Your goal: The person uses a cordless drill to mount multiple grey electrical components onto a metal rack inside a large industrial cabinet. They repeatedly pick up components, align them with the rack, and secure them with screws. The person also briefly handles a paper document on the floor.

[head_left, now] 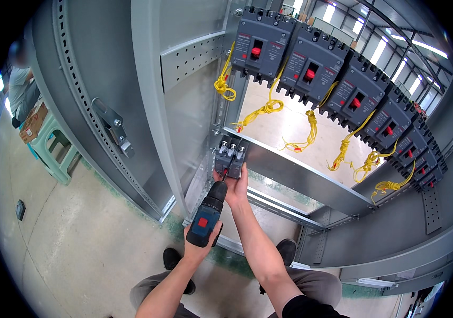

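My left hand is wrapped round the grip of a dark blue cordless drill with a red patch on its body. The drill's black chuck points up and away, its thin bit reaching the face of a small grey circuit breaker. Around the lower end of that breaker, the fingers of my right hand are closed, thumb on its right side. It sits against the left end of a metal crossbar; whether any screw holds it there cannot be seen.
Larger grey circuit breakers with red levers line the upper rail, yellow wire bundles hanging below. A cabinet door with a latch stands left. Beyond it are a green stool, a cardboard box and a seated person.
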